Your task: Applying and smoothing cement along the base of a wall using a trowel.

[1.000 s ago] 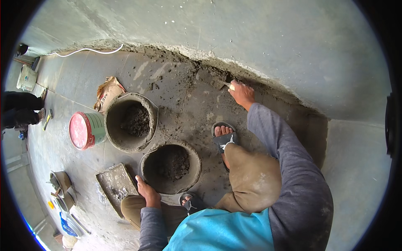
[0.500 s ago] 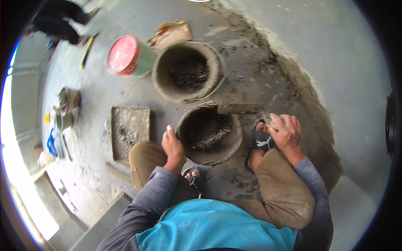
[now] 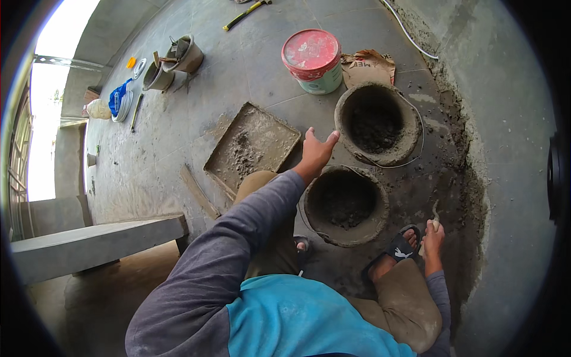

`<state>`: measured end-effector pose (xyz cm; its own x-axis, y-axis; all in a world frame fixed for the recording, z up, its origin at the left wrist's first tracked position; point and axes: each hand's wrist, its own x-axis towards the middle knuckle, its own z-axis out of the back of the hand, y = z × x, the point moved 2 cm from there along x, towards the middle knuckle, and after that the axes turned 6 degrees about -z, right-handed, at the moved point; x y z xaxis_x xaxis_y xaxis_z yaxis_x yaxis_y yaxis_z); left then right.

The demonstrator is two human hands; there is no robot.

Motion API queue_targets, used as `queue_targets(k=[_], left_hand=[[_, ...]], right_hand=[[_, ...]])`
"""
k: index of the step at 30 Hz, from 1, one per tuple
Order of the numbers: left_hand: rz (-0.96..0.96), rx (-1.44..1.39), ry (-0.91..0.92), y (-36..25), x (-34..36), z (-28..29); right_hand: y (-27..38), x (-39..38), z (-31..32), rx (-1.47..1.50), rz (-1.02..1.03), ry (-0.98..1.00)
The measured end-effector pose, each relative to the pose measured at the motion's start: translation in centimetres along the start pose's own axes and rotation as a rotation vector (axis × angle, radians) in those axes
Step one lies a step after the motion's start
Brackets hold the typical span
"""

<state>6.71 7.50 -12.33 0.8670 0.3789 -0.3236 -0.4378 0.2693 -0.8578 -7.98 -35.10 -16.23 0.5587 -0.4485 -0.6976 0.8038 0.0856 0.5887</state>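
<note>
My left hand (image 3: 318, 153) reaches forward, thumb and forefinger apart, with nothing visible in it. It lies between the near mortar bucket (image 3: 382, 208) and the shallow mortar tray (image 3: 285, 126), close to the left rim of the far mortar bucket (image 3: 410, 128). Dark, clumpy mortar lies inside both buckets, and each has a wire handle. Low on the right, beside my sandalled foot, my right hand (image 3: 434, 239) is closed around the handle of a trowel (image 3: 436, 226). The trowel's curved metal neck shows above the fist; its blade is hard to make out against the floor.
A red-lidded pail (image 3: 310, 56) and a torn paper bag (image 3: 369, 66) stand beyond the buckets. A wood strip (image 3: 199, 191) lies left of the tray. Tool buckets (image 3: 187, 56) and a hammer (image 3: 247, 15) are farther off. A concrete bench (image 3: 95, 241) stands left; rough wall edge right.
The view has swung left. My left hand has left the near bucket's side and stretched forward. My right hand has drawn the trowel away from over the near bucket, toward the right.
</note>
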Motion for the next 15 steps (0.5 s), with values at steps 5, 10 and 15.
queue_targets(k=[5,10,15], left_hand=[[0.607,-0.543,0.352,0.3,2.3,-5.4],[0.361,-0.677,0.210,-0.2,2.3,-6.8],[0.284,-0.596,0.113,-1.8,0.1,-4.7]], right_hand=[[-1.9,-0.6,1.6,0.105,-0.048,-0.030],[-2.1,-1.8,1.9,0.042,-0.049,-0.089],[-1.3,-1.2,1.4,0.046,-0.027,-0.071]])
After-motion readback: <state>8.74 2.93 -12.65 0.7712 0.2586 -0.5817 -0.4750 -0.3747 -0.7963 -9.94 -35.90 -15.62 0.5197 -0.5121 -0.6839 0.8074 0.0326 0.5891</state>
